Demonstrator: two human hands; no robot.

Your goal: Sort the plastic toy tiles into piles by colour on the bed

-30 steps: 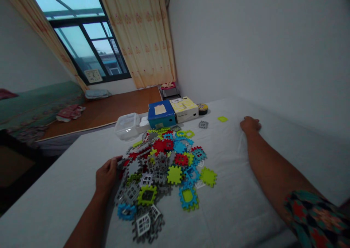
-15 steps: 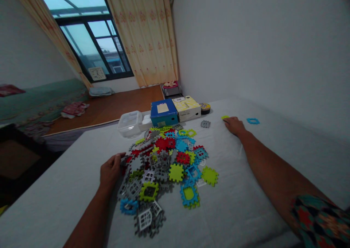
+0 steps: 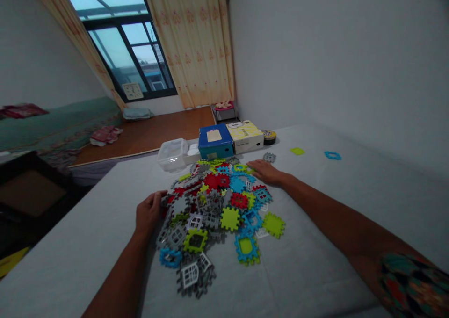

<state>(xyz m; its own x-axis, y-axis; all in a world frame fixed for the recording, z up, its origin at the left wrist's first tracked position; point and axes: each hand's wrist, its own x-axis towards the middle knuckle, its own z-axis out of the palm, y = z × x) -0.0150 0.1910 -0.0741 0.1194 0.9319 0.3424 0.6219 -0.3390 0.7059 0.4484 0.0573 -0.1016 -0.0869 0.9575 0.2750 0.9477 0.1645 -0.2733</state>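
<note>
A heap of toothed plastic tiles [image 3: 217,210] in grey, red, blue and green lies on a grey sheet [image 3: 315,252]. My left hand [image 3: 150,210] rests at the heap's left edge, fingers curled round a grey tile there. My right hand [image 3: 265,172] lies flat with fingers stretched out at the heap's far edge, touching a green and a blue tile. Three tiles lie apart beyond it: a grey one [image 3: 269,157], a green one [image 3: 297,150] and a blue frame [image 3: 332,155].
At the sheet's far edge stand a clear plastic tub [image 3: 172,154], a blue box [image 3: 215,141], a yellow-and-white box [image 3: 245,136] and a round tin [image 3: 269,136]. A white wall runs along the right. Wooden floor, a window and curtains lie beyond.
My right hand has drawn back from the far right, past the lone green tile, to the heap's far edge. A blue frame tile now lies where it was. My left hand has stayed.
</note>
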